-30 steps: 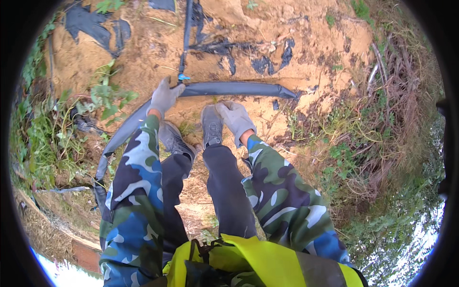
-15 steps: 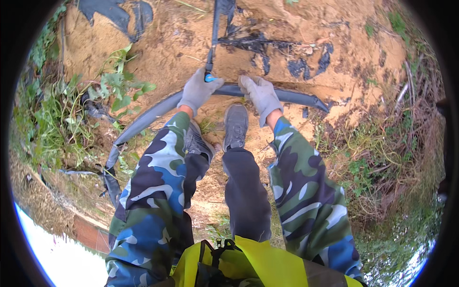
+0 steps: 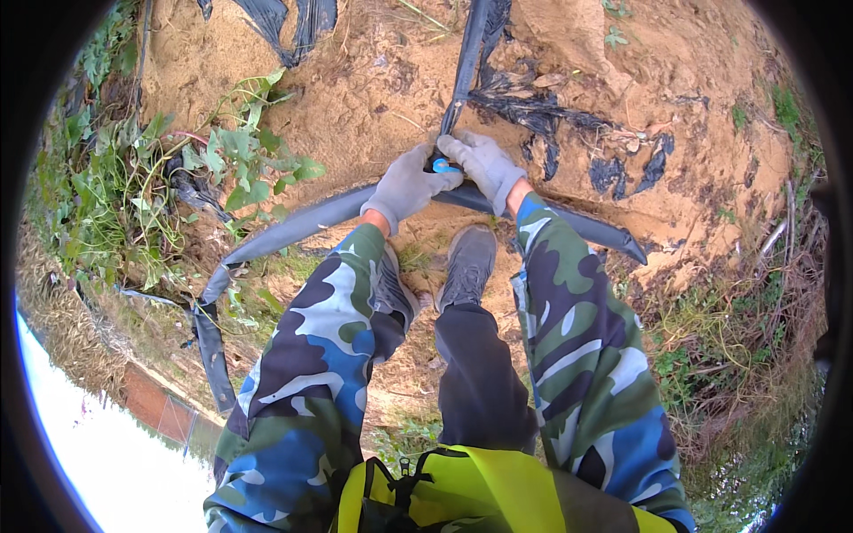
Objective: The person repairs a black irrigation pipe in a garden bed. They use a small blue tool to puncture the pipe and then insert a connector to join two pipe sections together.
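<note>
A wide black flat hose (image 3: 306,224) curves across the sand in front of my feet, its right end (image 3: 622,238) lying beyond my right wrist. From its middle a narrower black hose (image 3: 466,67) runs away up the slope. Where the two meet sits a small hose fitting with a bright blue part (image 3: 447,167). My left hand (image 3: 407,188), in a grey glove, is closed on that fitting. My right hand (image 3: 484,167), gloved alike, closes from the other side round the narrow hose's near end, just above the blue part. Its fingertips are partly hidden.
Leafy green vines (image 3: 240,164) grow at the left. Torn black plastic film (image 3: 542,107) lies half buried beyond my hands. Dry brush (image 3: 737,329) fills the right side. My grey shoes (image 3: 471,258) stand close behind the wide hose.
My right hand has let go of the wide hose and moved left and up to the narrow hose beside my left hand. The whole view has shifted, with the scene lower and to the right.
</note>
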`<state>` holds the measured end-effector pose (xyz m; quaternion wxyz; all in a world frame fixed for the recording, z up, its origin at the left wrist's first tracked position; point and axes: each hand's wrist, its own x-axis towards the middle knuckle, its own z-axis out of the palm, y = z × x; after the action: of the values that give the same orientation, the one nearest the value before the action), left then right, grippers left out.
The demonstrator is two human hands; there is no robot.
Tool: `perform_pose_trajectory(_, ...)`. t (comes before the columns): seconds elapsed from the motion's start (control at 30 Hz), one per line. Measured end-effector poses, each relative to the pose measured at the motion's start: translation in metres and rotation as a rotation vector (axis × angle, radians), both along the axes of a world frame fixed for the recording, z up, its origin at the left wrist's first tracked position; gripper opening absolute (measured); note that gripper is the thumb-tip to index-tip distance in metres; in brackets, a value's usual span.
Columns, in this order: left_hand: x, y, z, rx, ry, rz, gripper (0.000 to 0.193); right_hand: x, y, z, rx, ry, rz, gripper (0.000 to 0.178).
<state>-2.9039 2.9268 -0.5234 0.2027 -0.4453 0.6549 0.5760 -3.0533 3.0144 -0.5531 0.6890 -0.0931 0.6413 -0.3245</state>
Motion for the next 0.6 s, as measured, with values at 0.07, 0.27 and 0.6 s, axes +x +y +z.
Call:
perform_pose_trajectory(0.07, 0.003, 0.000, -0.007, -0.029, 0.061, 0.028, 0.050, 0.005, 0.003, -0.006, -0.045, -0.013, -0.097, 0.044)
perform_pose_trajectory(0.27, 0.009, 0.007, -0.019, -0.178, 0.017, -0.042, 0.041, 0.030, -0.010, 0.000, 0.106, 0.290, -0.104, 0.043)
perform_pose_trajectory(0.6, 0.015, 0.008, -0.034, -0.170, 0.044, -0.023, 0.039, 0.005, -0.021, 0.014, 0.100, 0.141, 0.042, 0.054)
